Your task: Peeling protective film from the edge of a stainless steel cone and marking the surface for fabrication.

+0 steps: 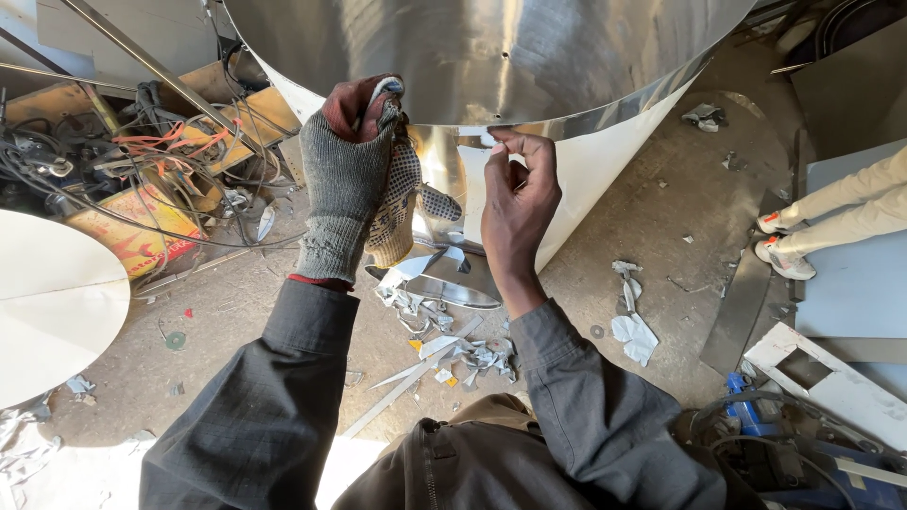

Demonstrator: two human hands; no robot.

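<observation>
Steel drum: I am standing over a large shiny sheet-metal drum (491, 57); it is filling the top middle of my view, its curved lower edge running right between my two hands.
Spare glove: a dotted work glove (402, 203) is hanging limp from my left fist, dangling in front of the drum's edge.
Left hand: my left hand (354, 156), wearing a grey knit glove with a red palm, is clenching tight around the cuff of the spare glove, just beside the drum's rim.
Right hand: my right hand (515, 203) is bare; thumb and fingertips are pinching narrowly together at the drum's lower edge. I cannot tell whether anything small is sitting between them.
Sleeves: dark grey jacket sleeves (283, 378) are covering both my forearms.
Scraps: bright metal offcuts and torn bits of white film (453, 354) are lying on the dusty concrete floor (661, 236) below my hands.
Left side: a tangle of cables (142, 161) is piling up over wooden boards, and a white round disc (52, 302) is resting near it.
Right side: another person's light trouser legs and shoes (784, 250) are showing at the edge, well apart from me.
Lower right: a blue machine with hoses (756, 416) is sitting beside a white frame piece (831, 378).
</observation>
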